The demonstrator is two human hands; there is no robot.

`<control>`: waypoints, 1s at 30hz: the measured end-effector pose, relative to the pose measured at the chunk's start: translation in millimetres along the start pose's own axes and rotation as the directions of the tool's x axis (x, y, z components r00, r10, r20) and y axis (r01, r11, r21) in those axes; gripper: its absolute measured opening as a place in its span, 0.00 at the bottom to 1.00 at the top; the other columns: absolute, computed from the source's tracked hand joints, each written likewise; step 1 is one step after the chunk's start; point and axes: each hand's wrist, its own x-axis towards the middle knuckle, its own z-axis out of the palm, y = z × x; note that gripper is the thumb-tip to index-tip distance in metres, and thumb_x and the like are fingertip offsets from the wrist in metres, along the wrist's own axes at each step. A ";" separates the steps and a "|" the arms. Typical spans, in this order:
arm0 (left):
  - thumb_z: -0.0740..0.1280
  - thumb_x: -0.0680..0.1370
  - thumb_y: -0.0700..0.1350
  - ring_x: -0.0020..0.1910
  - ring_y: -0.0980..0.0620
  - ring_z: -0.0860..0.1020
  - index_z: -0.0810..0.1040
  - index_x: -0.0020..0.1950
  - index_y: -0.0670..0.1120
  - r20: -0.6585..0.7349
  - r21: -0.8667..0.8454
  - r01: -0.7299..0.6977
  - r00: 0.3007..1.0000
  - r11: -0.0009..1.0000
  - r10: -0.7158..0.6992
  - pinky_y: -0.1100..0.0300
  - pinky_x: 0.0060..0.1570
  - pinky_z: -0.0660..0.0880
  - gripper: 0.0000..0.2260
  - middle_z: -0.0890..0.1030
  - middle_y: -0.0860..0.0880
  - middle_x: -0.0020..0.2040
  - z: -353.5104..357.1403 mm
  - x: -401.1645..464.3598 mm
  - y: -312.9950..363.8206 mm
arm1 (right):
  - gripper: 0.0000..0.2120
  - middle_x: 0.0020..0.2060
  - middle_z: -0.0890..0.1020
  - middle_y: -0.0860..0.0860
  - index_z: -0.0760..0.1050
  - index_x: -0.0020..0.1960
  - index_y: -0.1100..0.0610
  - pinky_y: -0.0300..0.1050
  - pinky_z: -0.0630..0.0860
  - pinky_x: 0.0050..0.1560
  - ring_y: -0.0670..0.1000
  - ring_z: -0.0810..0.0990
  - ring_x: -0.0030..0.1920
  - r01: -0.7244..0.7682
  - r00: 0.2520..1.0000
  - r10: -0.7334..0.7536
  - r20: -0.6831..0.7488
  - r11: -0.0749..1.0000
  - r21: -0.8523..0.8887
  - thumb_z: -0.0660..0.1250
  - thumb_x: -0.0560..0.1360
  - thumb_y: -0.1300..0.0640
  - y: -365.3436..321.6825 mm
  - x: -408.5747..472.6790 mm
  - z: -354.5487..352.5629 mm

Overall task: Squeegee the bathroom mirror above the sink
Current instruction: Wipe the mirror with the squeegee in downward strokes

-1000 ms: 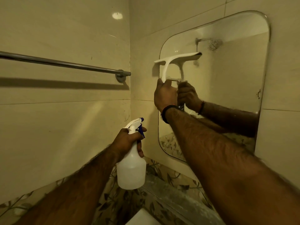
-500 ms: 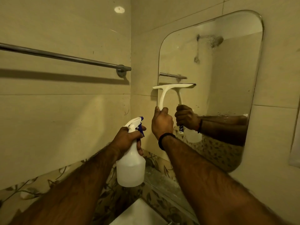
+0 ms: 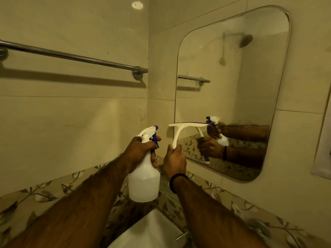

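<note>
A rounded rectangular mirror hangs on the tiled wall at right. My right hand grips the handle of a white squeegee, whose blade lies level against the mirror's lower left part, overlapping its left edge. My left hand holds a white spray bottle with a blue trigger, upright, just left of the squeegee. Both hands and the bottle are reflected in the glass. Droplets show on the mirror right of the blade.
A chrome towel bar runs along the left wall at shoulder height. A white sink sits below my arms, with a tap lever by it. A leaf-patterned tile band runs under the mirror. A white cloth hangs at the far right.
My right hand has drawn the squeegee down the mirror's left side from near the top to the lower part. The spray bottle has stayed about where it was.
</note>
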 end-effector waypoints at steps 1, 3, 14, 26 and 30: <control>0.62 0.77 0.34 0.23 0.42 0.75 0.77 0.59 0.39 -0.003 -0.005 0.003 1.000 1.000 -0.003 0.48 0.34 0.79 0.12 0.75 0.40 0.26 1.0 -2.1 -0.3 | 0.17 0.37 0.75 0.49 0.70 0.57 0.56 0.40 0.65 0.29 0.47 0.73 0.33 -0.015 1.000 0.015 0.010 1.000 -0.001 0.52 0.82 0.44 3.1 -4.2 -0.2; 0.62 0.77 0.34 0.23 0.42 0.75 0.77 0.59 0.38 -0.008 -0.005 0.001 1.000 1.000 -0.001 0.49 0.33 0.79 0.12 0.75 0.40 0.25 3.3 -6.0 -0.3 | 0.17 0.36 0.75 0.49 0.69 0.58 0.56 0.42 0.68 0.32 0.49 0.75 0.35 -0.041 0.998 0.041 0.039 0.999 -0.004 0.52 0.82 0.44 9.7 -11.9 -0.1; 0.62 0.77 0.34 0.23 0.42 0.75 0.77 0.59 0.38 -0.021 0.006 0.020 1.000 1.000 -0.020 0.50 0.32 0.80 0.11 0.75 0.40 0.26 8.5 -15.9 -10.8 | 0.16 0.39 0.76 0.50 0.70 0.58 0.57 0.39 0.65 0.28 0.47 0.74 0.34 -0.102 0.992 0.106 0.062 0.992 -0.070 0.53 0.82 0.47 42.0 -40.2 7.3; 0.61 0.77 0.33 0.22 0.42 0.74 0.76 0.60 0.38 -0.021 -0.013 0.043 0.999 0.999 -0.043 0.49 0.32 0.79 0.12 0.74 0.40 0.25 14.0 -22.8 -14.1 | 0.15 0.35 0.71 0.43 0.74 0.57 0.57 0.37 0.66 0.30 0.42 0.71 0.33 -0.156 0.987 0.157 0.045 0.988 -0.009 0.56 0.81 0.48 63.2 -57.9 11.1; 0.62 0.77 0.33 0.24 0.42 0.74 0.77 0.59 0.39 -0.024 -0.014 0.044 0.999 0.999 -0.045 0.49 0.33 0.79 0.12 0.74 0.40 0.26 14.5 -24.1 -13.1 | 0.15 0.34 0.69 0.42 0.74 0.57 0.58 0.40 0.68 0.33 0.42 0.71 0.33 -0.163 0.985 0.163 0.060 0.987 -0.011 0.56 0.81 0.48 65.0 -60.2 8.9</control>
